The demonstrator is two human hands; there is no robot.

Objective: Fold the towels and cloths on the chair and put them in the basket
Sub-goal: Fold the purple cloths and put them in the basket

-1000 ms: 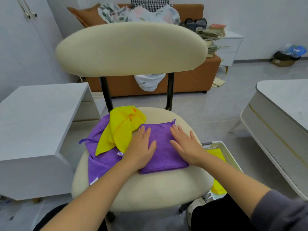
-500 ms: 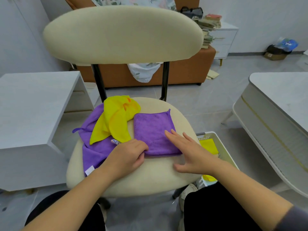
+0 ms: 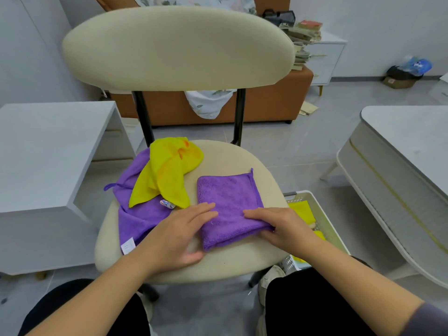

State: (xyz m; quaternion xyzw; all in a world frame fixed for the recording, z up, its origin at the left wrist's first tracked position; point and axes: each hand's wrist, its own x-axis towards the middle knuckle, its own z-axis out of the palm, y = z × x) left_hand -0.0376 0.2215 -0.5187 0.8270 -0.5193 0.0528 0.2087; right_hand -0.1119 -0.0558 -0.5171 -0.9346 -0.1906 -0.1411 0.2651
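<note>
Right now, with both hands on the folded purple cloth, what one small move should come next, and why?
Probably lift the folded purple cloth off the seat and carry it right to the basket. It already lies as a neat square, the left hand and right hand sit at its near edge, and the basket beside the seat already holds a yellow cloth.

Fuzzy purple cloth (image 3: 230, 202), plastic basket (image 3: 322, 214)

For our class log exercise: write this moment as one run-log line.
left hand, right hand: on folded purple cloth | chair: yellow cloth, purple towel unfolded | basket: yellow item inside
</note>
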